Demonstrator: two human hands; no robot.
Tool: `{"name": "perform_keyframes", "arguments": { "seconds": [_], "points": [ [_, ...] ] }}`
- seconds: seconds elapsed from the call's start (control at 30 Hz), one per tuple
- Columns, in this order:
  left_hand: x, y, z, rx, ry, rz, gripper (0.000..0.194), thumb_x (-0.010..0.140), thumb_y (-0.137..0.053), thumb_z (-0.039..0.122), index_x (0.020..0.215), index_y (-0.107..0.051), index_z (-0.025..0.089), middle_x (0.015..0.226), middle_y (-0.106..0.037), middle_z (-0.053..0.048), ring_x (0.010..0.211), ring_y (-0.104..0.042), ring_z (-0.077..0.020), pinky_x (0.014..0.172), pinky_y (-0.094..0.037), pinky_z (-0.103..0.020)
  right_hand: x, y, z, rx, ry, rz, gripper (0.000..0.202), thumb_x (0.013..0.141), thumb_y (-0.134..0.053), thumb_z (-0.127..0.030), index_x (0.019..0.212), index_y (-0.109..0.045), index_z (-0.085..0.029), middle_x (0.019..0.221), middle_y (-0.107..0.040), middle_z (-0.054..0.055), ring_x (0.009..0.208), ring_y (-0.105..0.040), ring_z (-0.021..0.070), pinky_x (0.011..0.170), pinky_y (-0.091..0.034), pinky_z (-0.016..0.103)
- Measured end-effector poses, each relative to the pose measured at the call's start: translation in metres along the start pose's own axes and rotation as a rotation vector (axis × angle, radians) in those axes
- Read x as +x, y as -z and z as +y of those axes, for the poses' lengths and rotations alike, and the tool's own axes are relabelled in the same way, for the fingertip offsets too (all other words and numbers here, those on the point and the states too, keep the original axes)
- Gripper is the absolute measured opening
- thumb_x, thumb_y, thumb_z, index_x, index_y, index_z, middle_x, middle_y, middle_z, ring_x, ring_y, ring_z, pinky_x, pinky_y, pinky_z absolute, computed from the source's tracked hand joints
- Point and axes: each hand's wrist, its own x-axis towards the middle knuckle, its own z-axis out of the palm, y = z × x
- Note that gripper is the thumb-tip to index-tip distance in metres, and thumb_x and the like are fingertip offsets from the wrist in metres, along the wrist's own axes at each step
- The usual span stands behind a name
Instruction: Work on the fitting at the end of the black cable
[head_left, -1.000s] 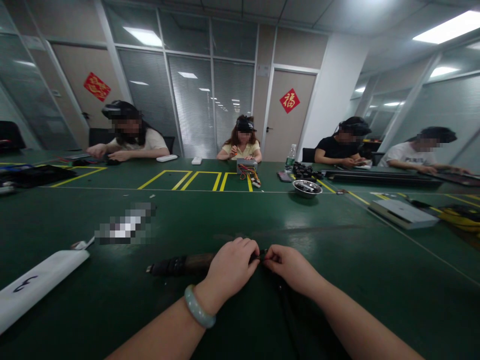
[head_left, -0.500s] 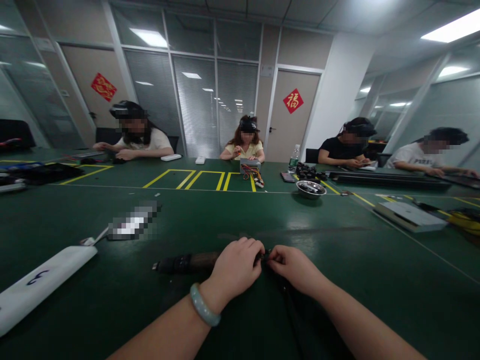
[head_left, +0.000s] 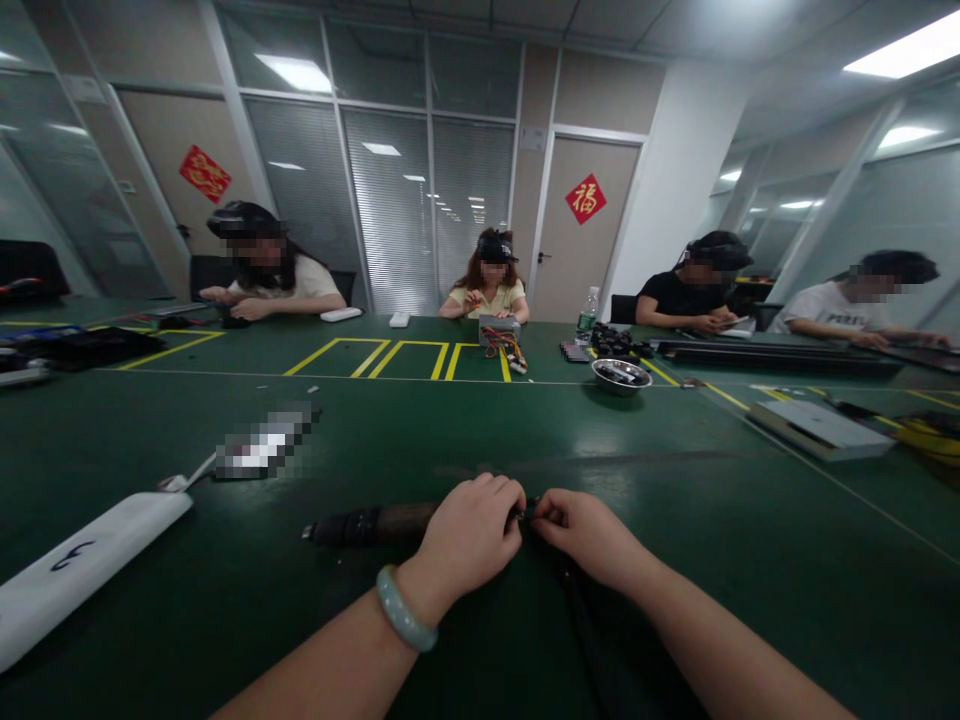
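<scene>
A dark cylindrical tool point(head_left: 367, 527) lies sideways on the green table, its narrow tip pointing left. My left hand point(head_left: 476, 525), with a pale green bangle point(head_left: 405, 610) at the wrist, is wrapped round the tool's right end. Close beside it on the right, my right hand point(head_left: 566, 520) is closed, thumb and fingers pinched at a small dark part near that end. The part is too small and too hidden to name. A black cable or strap point(head_left: 574, 600) runs from below my right hand toward the front edge.
A white power strip point(head_left: 90, 570) and a blurred-out object point(head_left: 262, 445) lie left. Beyond are a metal bowl point(head_left: 621, 376), a bottle point(head_left: 589, 315), a grey box with wires point(head_left: 499, 328) and a white box point(head_left: 821, 430). Several people sit across the table.
Both hands stay nearly in place, still closed at the tool's right end. The person at the far left has shifted slightly.
</scene>
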Motion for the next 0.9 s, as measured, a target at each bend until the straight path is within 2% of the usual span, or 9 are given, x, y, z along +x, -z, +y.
{"name": "perform_keyframes", "arguments": {
  "seconds": [0.13,0.33,0.7,0.9],
  "points": [
    [-0.0002,-0.0014,-0.0008,-0.01,0.022,0.033,0.018,0.08,-0.055,0.018,0.098,-0.054,0.022,0.095,-0.059,-0.003,0.09,-0.054,-0.0205,0.077,-0.042,-0.034,0.0011,-0.0003,0.0013,0.007,0.002,-0.015,0.012,0.083,-0.057,-0.028,0.084,-0.065,-0.02,0.076,-0.068,0.0,0.065,-0.06,0.0134,0.057,-0.037,0.022],
    [0.0007,-0.0016,-0.0004,0.019,-0.02,0.027,0.01,0.081,-0.053,0.018,0.091,-0.055,0.02,0.091,-0.06,-0.003,0.09,-0.054,-0.021,0.077,-0.042,-0.035,0.0018,-0.0004,-0.0008,-0.019,-0.011,-0.014,0.011,0.083,-0.057,-0.028,0.085,-0.064,-0.02,0.072,-0.067,0.0,0.064,-0.059,0.0132,0.056,-0.036,0.022],
    [0.0007,-0.002,-0.0007,0.008,-0.035,0.041,0.02,0.08,-0.056,0.016,0.099,-0.056,0.024,0.095,-0.06,-0.001,0.093,-0.053,-0.0205,0.077,-0.042,-0.034,0.0003,0.0011,-0.0007,-0.004,0.009,-0.012,0.01,0.082,-0.058,-0.028,0.084,-0.065,-0.021,0.074,-0.067,-0.001,0.065,-0.06,0.0133,0.056,-0.037,0.022],
    [0.0002,-0.0009,-0.001,0.011,-0.051,0.027,0.013,0.081,-0.054,0.016,0.092,-0.056,0.023,0.092,-0.059,-0.001,0.09,-0.053,-0.0201,0.075,-0.041,-0.034,-0.0003,0.001,-0.0006,0.012,0.001,-0.028,0.011,0.083,-0.057,-0.028,0.086,-0.064,-0.021,0.074,-0.068,0.0,0.065,-0.061,0.0139,0.057,-0.038,0.023]
  ]
}}
